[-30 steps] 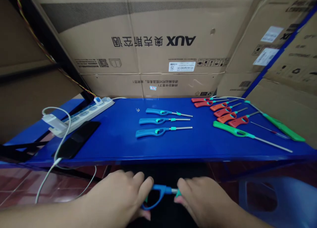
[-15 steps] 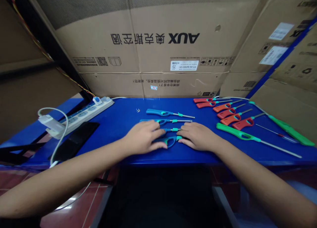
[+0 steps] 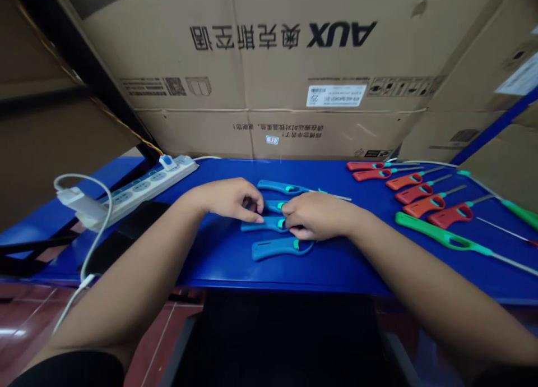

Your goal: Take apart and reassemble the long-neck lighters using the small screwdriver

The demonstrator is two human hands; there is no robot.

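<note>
Carton being seen bearing large "AUX" and "奥克斯空调", both being shown upside down. White barcode label being carried lower on carton, its small print being blurred. Tiny blue-marked sticker being left unreadable.

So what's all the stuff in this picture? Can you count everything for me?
Blue utility lighters: 4, blue with teal trim, middle of the table, one partly under the hands
Red utility lighters: 6, red-orange, right side of the table
Green utility lighters: 2, green, far right, one running out of view
Table: 1, blue, under everything
Power strip: 1, white, back left
Phone: 1, black, left, partly behind the left arm
Cardboard carton: 1, brown, behind the table
Left hand: 1, over the blue lighters
Right hand: 1, over the blue lighters
</note>
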